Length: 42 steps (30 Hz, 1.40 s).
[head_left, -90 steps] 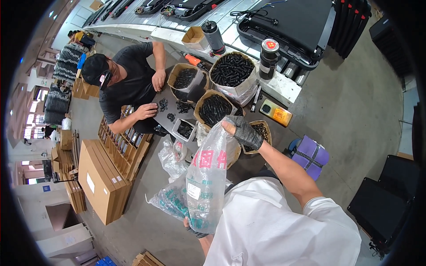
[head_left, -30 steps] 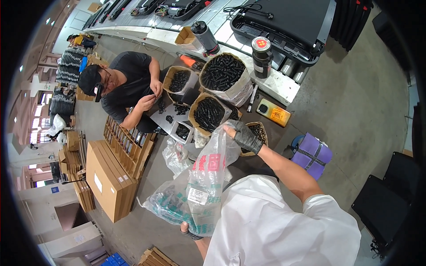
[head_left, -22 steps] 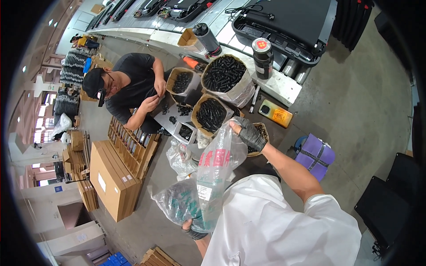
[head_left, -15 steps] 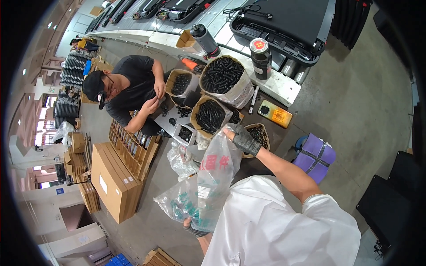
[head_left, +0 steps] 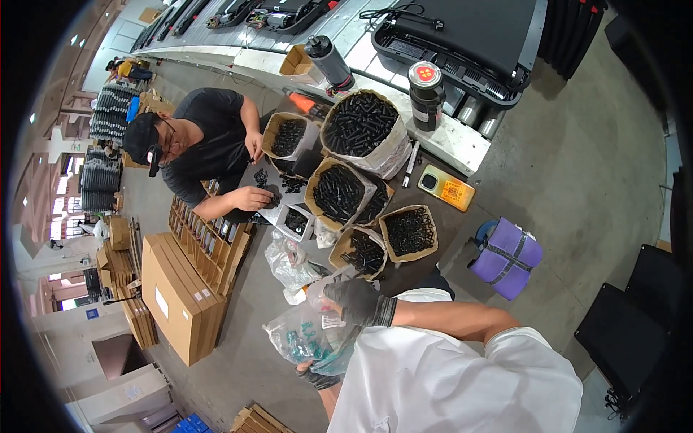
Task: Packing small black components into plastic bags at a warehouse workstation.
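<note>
A clear plastic bag (head_left: 307, 333) with green and red print hangs crumpled in front of my white shirt. My left hand (head_left: 317, 376), in a grey fingerless glove, grips its lower part, partly hidden behind the plastic. At the bag's upper end my right hand (head_left: 359, 302), gloved likewise, is closed on the bunched plastic. Just beyond my right hand stand an open carton of black rod-like parts (head_left: 363, 251) and a carton of small black rings (head_left: 409, 232). Another clear bag (head_left: 291, 263) lies to the left of these cartons.
Larger cartons of black parts (head_left: 361, 124) stand farther back, beside a phone (head_left: 447, 189), a marker pen (head_left: 411, 164) and a dark flask (head_left: 426, 97). Across the table a co-worker (head_left: 209, 144) handles small black pieces. A purple-covered stool (head_left: 507, 258) is at right; flat boxes (head_left: 180, 296) stack at left.
My right hand has drawn back toward my body with the bag's upper end, so the bag is now shorter and bunched. Two cartons it covered now show. The co-worker's hands have moved apart.
</note>
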Each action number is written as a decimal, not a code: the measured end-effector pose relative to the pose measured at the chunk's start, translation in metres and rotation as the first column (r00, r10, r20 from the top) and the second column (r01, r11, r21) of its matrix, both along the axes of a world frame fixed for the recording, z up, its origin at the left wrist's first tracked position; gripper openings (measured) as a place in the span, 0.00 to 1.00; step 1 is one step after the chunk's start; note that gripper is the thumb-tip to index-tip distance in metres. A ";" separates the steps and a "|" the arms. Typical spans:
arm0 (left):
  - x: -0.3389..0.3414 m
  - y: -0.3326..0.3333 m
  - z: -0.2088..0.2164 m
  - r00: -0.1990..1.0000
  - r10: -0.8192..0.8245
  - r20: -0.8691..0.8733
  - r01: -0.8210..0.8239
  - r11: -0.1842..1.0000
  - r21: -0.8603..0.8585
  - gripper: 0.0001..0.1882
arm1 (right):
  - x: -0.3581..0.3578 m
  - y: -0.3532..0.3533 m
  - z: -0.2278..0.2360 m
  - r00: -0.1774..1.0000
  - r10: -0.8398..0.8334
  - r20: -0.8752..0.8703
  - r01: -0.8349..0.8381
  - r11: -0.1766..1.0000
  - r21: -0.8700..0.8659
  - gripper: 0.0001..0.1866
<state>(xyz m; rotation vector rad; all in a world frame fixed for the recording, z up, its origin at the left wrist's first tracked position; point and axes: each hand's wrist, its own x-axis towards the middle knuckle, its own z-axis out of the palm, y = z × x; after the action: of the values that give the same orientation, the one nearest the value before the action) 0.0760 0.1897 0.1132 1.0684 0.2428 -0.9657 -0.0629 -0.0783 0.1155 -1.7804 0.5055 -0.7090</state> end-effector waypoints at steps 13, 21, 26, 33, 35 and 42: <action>0.019 0.027 -0.025 0.989 -0.066 0.135 0.049 0.991 0.122 0.33 | 0.010 0.008 0.028 0.974 -0.058 0.220 0.068 0.997 -0.036 0.07; 0.036 0.048 -0.024 0.967 -0.100 0.236 0.052 0.979 0.199 0.32 | 0.025 -0.007 0.058 0.986 0.101 0.131 -0.106 0.994 0.032 0.09; 0.047 0.050 -0.028 0.948 -0.109 0.299 0.046 0.977 0.210 0.32 | 0.038 -0.029 0.064 0.970 0.077 0.232 -0.089 0.995 0.045 0.08; 0.073 0.032 -0.029 0.902 -0.159 0.401 0.067 0.970 0.234 0.31 | 0.036 -0.055 0.022 0.990 -0.129 0.062 0.123 0.988 0.092 0.10; 0.081 0.036 -0.022 0.887 -0.189 0.422 0.081 0.962 0.260 0.31 | 0.035 -0.046 0.022 0.988 -0.133 0.073 0.127 0.989 0.082 0.09; 0.099 0.040 -0.007 0.820 -0.235 0.522 0.078 0.949 0.306 0.30 | 0.030 -0.050 0.033 0.978 -0.140 0.157 0.123 0.986 0.113 0.11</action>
<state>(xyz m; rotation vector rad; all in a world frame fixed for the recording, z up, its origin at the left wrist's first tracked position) 0.1749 0.2299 0.1058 1.5991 -0.2069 -0.7375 -0.0327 -0.1284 0.1490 -1.5877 0.5419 -0.8980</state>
